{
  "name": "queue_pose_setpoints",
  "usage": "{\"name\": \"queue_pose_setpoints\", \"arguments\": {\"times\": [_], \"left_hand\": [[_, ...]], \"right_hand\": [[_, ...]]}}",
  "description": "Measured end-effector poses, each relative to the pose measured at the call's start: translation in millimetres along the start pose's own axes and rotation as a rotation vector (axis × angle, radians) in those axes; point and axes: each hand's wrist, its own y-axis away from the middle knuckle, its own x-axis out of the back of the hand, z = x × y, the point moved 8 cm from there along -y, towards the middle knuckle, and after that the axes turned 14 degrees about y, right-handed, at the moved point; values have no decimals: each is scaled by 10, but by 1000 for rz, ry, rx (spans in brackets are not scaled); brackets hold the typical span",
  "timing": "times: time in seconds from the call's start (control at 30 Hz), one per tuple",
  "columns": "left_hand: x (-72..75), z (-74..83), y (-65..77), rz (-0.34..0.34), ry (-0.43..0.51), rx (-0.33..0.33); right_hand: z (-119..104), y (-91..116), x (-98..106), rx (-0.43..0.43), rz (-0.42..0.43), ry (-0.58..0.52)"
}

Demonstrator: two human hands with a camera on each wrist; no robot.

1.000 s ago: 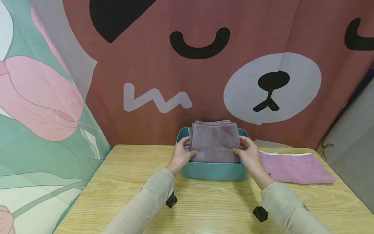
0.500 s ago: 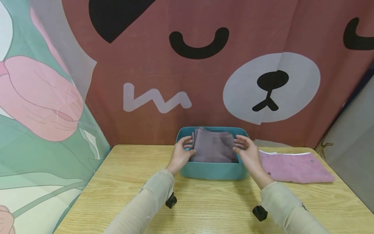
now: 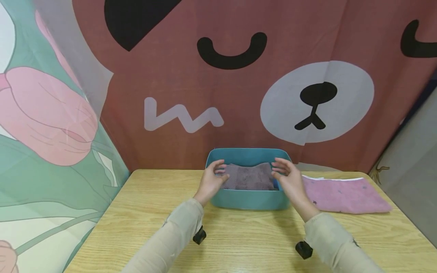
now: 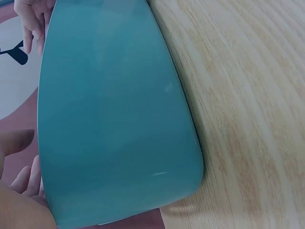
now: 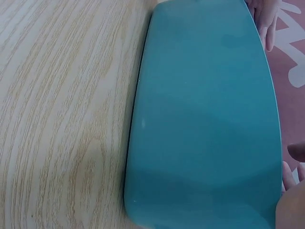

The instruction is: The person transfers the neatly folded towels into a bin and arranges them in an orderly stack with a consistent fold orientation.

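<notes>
A folded mauve towel (image 3: 250,177) lies low inside a teal plastic bin (image 3: 250,200) at the back of the table. My left hand (image 3: 211,180) is held over the bin's left end, fingers parted and slightly bent, with nothing in it. Over the right end, my right hand (image 3: 288,176) hovers the same way, its fingers spread apart and holding nothing. The towel sits between the two hands. In both wrist views the bin's front wall (image 4: 114,114) hides the towel, and fingertips (image 5: 288,176) show just past the rim.
To the right of the bin, a folded pink towel (image 3: 346,195) with a white edge lies on the wooden table (image 3: 164,193). A curtain (image 3: 170,151) with a bear print hangs right behind the bin. Small black wrist devices (image 3: 304,249) hang below both sleeves.
The mauve towel stood up above the bin's rim between my hands; it has been let go and dropped down into the bin. Both hands have loosened and stayed nearly in place.
</notes>
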Motion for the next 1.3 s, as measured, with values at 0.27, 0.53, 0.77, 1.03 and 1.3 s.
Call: {"name": "queue_pose_setpoints", "arguments": {"times": [0.27,0.53,0.77,1.03,1.3], "left_hand": [[16,-6,9,12,50,-5],[53,23,9,59,79,-55],[60,39,42,57,105,-81],[-69,153,126,3,114,-136],[-192,211,269,-75,120,-124]], "right_hand": [[-24,9,4,51,16,-37],[-78,43,24,119,-7,-43],[-136,90,67,159,-8,-22],[-216,193,171,206,-3,1],[-200,332,296,231,-6,18]]}}
